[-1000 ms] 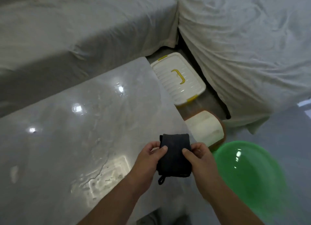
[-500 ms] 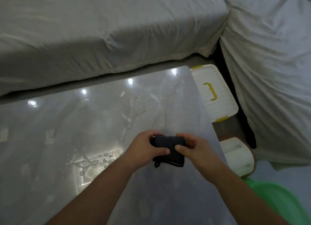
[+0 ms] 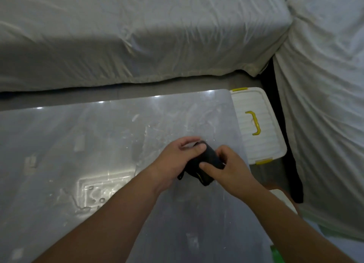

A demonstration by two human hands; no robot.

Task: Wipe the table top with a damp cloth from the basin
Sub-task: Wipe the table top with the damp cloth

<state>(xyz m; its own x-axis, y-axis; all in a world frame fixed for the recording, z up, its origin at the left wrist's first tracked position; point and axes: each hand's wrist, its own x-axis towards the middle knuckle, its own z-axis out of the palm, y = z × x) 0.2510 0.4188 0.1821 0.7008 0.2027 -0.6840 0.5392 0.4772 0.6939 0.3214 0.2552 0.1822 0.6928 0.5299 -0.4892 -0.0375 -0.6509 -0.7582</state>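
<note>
We see first the large furniture draped in wrinkled pale grey sheets [image 3: 137, 36], which runs along the far side of the glossy grey stone table top [image 3: 98, 144] and turns down past its right end. The table top itself fills most of the lower view, its surface streaked and beaded with water, most clearly toward its near left part. Just beside the table top's right edge, lower down on the floor, sits a white ribbed plastic storage box with a yellow handle and yellow clips [image 3: 260, 129]. At the table top's near right corner a sliver of the green plastic basin [image 3: 276, 255] shows. Above the table top's right half, both bare forearms reach in and meet. Our left hand [image 3: 177, 158] and right hand [image 3: 230, 168] together grip the small folded black cloth [image 3: 206, 164], fingers curled around it and thumbs pressed on its upper face. We cannot tell whether the cloth touches the table top.
</note>
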